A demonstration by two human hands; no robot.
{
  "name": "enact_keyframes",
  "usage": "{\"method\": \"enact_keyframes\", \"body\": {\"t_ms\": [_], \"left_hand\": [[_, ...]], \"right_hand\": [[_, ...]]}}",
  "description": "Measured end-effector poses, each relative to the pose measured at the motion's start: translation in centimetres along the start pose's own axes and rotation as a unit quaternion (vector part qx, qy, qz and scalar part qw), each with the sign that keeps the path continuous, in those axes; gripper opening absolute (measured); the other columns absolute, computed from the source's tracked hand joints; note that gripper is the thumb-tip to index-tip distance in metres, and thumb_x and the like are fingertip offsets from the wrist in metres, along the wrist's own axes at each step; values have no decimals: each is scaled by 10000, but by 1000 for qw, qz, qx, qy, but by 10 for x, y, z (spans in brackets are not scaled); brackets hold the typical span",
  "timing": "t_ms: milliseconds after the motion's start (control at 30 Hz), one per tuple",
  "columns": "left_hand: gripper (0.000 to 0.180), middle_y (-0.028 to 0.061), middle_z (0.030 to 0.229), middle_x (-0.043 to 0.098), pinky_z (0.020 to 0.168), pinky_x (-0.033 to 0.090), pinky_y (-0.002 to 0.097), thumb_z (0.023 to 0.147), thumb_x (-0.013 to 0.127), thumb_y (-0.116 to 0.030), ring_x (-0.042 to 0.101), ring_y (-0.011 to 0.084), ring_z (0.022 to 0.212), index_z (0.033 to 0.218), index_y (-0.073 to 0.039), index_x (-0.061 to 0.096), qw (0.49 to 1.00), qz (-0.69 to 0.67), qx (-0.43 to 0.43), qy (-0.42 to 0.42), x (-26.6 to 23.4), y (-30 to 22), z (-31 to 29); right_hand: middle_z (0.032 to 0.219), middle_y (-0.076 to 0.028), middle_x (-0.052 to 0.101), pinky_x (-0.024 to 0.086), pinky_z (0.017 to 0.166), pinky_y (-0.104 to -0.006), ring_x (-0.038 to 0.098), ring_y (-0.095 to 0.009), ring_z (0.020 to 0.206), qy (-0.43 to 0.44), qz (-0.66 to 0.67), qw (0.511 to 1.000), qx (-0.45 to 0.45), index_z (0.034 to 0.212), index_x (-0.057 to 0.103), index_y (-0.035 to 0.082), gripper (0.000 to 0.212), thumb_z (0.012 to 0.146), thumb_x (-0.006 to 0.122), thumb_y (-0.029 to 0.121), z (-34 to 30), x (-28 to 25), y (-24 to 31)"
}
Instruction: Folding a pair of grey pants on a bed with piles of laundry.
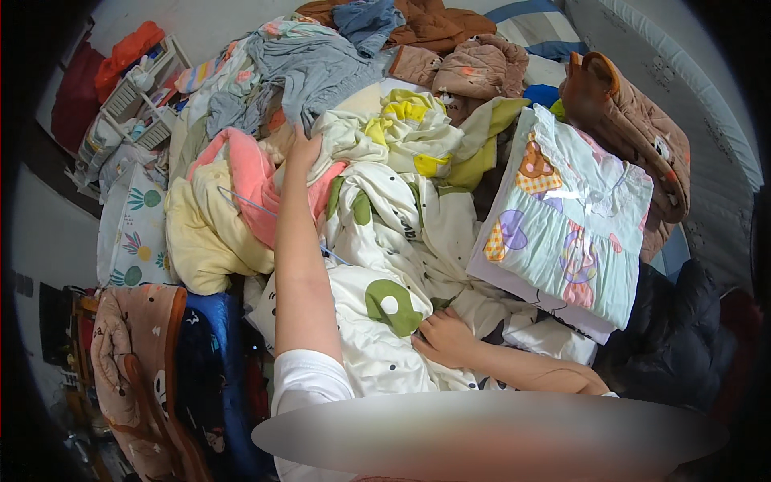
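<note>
From where I stand, reckoning from the middle of the heap, the person's left hand (302,149) is between ten and eleven o'clock, its fingers at the tip of a grey garment (321,68); their grip is unclear. The right hand (444,337), at five, rests on a white, black-dotted garment with green patches (377,285). Coral-pink cloth (237,157) lies at ten, pale-yellow plush cloth (201,241) at nine. A folded mint nightdress (598,213) with bear prints sits at three, a black puffer jacket (683,337) at four.
</note>
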State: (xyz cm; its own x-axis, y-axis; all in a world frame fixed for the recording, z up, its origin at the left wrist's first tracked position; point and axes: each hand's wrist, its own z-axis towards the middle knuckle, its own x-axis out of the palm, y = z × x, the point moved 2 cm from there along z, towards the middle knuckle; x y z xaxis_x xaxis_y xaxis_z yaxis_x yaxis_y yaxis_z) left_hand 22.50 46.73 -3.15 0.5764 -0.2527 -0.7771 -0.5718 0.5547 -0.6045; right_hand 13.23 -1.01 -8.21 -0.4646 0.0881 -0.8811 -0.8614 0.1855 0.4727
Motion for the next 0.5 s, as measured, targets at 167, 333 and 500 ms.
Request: {"method": "enact_keyframes", "body": {"t_ms": [167, 333, 500], "left_hand": [[800, 281, 1363, 424, 1022, 360, 481, 866, 517, -422, 455, 397, 1237, 1484, -81, 139, 986, 44, -153, -60, 9, 0, 2], [676, 256, 1421, 350, 1014, 349, 511, 908, 488, -368, 417, 359, 1274, 1478, -161, 191, 973, 175, -91, -123, 9, 12, 4], [538, 208, 1423, 372, 1002, 367, 446, 894, 518, -318, 425, 342, 1263, 1400, -202, 376, 993, 89, -62, -55, 69, 14, 29]], "right_hand": [[850, -165, 608, 418, 840, -425, 585, -297, 838, 10, -25, 1000, 3, 893, 612, -9, 370, 866, 530, 350, 0, -3, 5], [825, -151, 606, 424, 815, -418, 586, -286, 816, -28, -24, 999, -23, 854, 621, -4, 344, 851, 542, 331, -1, -5, 12], [814, -147, 604, 424, 812, -420, 586, -288, 813, -23, -33, 999, 17, 831, 620, -3, 327, 845, 543, 315, -2, -4, -1]]}}
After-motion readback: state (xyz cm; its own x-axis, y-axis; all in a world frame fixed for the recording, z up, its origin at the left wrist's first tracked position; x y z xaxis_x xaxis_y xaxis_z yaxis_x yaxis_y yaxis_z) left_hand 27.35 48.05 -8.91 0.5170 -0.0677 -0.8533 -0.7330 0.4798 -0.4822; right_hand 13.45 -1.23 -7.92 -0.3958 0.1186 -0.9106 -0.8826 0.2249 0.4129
